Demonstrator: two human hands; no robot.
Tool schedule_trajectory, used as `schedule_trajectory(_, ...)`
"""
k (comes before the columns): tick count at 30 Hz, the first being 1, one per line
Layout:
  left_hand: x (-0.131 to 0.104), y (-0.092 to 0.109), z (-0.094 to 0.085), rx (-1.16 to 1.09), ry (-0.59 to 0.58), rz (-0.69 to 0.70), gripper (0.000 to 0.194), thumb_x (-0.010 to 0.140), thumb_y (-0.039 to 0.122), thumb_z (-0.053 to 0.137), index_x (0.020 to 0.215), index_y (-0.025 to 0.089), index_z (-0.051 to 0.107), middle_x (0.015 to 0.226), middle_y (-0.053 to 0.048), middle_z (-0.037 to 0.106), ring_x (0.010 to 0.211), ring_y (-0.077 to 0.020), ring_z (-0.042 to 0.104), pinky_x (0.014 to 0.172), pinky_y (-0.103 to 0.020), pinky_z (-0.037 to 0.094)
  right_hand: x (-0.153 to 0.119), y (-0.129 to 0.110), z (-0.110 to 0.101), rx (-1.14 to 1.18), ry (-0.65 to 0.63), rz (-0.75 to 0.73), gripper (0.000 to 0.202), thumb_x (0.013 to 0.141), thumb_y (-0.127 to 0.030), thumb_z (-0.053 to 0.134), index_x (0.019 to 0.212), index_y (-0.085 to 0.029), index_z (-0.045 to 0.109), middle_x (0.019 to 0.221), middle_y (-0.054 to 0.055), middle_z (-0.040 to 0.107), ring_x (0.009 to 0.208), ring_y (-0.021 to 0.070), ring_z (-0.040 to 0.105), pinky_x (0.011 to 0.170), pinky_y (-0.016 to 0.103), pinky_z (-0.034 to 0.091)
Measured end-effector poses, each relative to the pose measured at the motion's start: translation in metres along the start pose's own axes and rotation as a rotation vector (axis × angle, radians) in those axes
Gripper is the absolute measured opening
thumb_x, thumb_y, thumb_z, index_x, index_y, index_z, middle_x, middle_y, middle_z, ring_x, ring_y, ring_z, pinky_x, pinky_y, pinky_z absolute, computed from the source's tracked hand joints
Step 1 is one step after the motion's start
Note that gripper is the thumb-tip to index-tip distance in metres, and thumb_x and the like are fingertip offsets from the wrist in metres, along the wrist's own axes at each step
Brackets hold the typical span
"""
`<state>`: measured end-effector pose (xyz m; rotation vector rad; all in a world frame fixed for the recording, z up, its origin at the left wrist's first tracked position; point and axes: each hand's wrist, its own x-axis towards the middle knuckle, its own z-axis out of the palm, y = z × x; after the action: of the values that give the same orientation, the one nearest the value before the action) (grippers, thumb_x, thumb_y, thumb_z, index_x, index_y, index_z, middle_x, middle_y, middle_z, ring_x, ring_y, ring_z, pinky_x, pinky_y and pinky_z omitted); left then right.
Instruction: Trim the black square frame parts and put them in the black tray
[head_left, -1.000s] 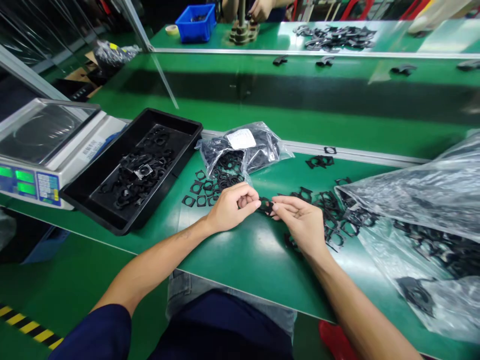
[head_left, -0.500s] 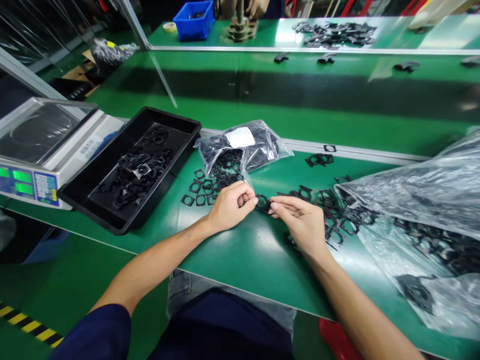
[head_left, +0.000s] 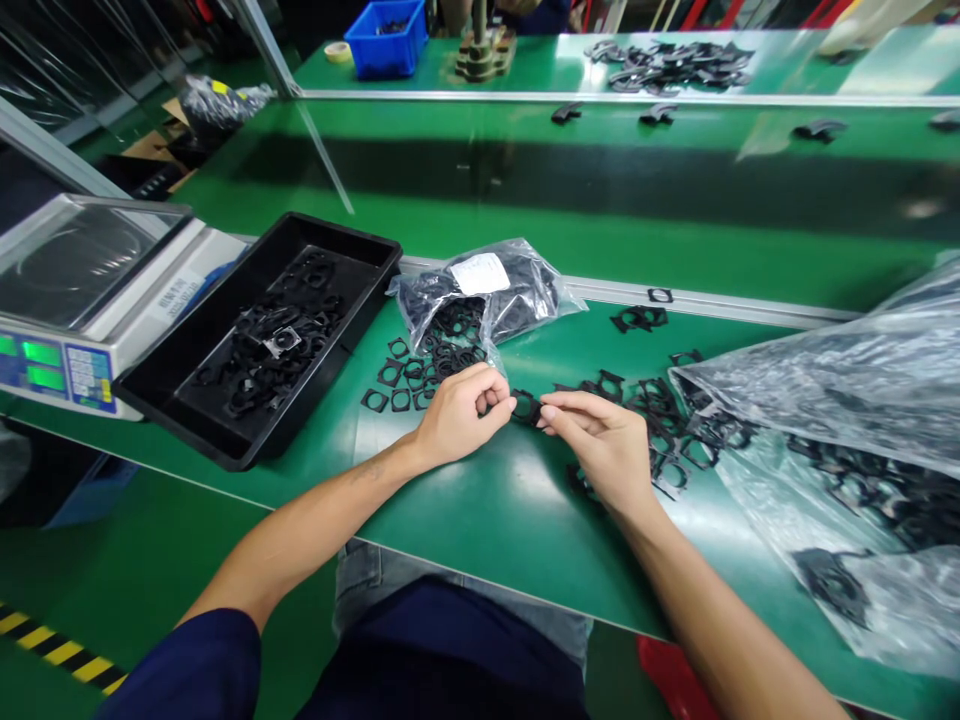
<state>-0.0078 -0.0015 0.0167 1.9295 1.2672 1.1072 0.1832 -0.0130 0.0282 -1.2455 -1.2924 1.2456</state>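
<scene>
Over the green table, a small black plastic part with a round opening [head_left: 526, 406] is held between both my hands. My left hand [head_left: 463, 415] is closed, its thumb and forefinger pinching the part's left edge. The right edge is in a pinch of thumb and fingers of my right hand [head_left: 604, 440]. Small square black rings [head_left: 401, 400] lie spread beside my left hand, in front of a clear bag of black parts [head_left: 517, 300] with a white label. More black frame-like parts [head_left: 660, 405] are heaped beyond and beside my right hand.
A black tray [head_left: 251, 452] of loose black parts stands at left, next to a weighing scale [head_left: 90, 290]. Large plastic bags [head_left: 817, 370] with black parts cover the right side. Behind a metal rail, curved black pieces [head_left: 658, 115] lie on a green belt. A blue bin [head_left: 386, 45] stands farther back.
My hands and the held part have barely moved. The curved black pieces on the belt have shifted slightly to the right. A co-worker's hand at the top has drawn back.
</scene>
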Motion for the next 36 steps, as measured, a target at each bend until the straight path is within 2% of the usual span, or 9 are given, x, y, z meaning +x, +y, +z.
schedule_trajectory(12,-0.0001,-0.0007,0.0006,-0.032,0.017,0.045,0.016,0.086,0.015,0.060,0.072,0.018,0.053,0.075,0.001,0.055,0.068,-0.0099,0.053,0.064,-0.021,0.047,-0.0009,0.0017,-0.0013,-0.022,-0.011,-0.053,0.019,0.079,-0.038,0.081,0.088,-0.021,0.079,0.077,0.004,0.078,0.070,0.0207,0.075,0.072,0.033,0.064)
schedule_trajectory(16,-0.0001,-0.0034,0.0025,-0.168,0.044,-0.014,0.006,0.086,0.017,0.063,0.084,0.018,0.057,0.081,0.000,0.062,0.073,-0.0100,0.060,0.069,-0.021,0.052,0.0000,0.0031,-0.0025,-0.066,-0.013,-0.091,0.020,0.079,-0.039,0.080,0.088,-0.022,0.079,0.081,0.005,0.079,0.070,0.0203,0.075,0.070,0.033,0.063)
schedule_trajectory(19,0.0001,-0.0043,0.0033,-0.230,0.048,-0.025,0.010,0.086,0.018,0.065,0.094,0.018,0.060,0.084,0.000,0.065,0.073,-0.0096,0.062,0.072,-0.022,0.053,0.0005,0.0033,-0.0031,-0.118,0.002,-0.125,0.017,0.081,-0.038,0.078,0.088,-0.022,0.079,0.087,0.005,0.079,0.072,0.0199,0.074,0.070,0.032,0.063)
schedule_trajectory(25,-0.0006,-0.0015,0.0019,-0.194,0.080,0.070,0.005,0.087,0.020,0.065,0.085,0.017,0.061,0.081,-0.001,0.065,0.073,-0.0118,0.061,0.071,-0.024,0.052,-0.0012,0.0013,-0.0031,-0.165,0.004,-0.189,0.010,0.084,-0.031,0.074,0.088,-0.023,0.079,0.091,0.004,0.079,0.079,0.0196,0.074,0.074,0.032,0.063)
schedule_trajectory(36,-0.0003,-0.0019,-0.0004,-0.162,0.074,0.066,0.007,0.088,0.020,0.065,0.082,0.017,0.062,0.082,-0.002,0.064,0.076,-0.0129,0.060,0.071,-0.025,0.051,-0.0037,-0.0040,-0.0017,-0.284,-0.007,-0.281,0.013,0.089,-0.032,0.068,0.088,-0.023,0.077,0.090,0.005,0.078,0.080,0.0202,0.073,0.074,0.033,0.061)
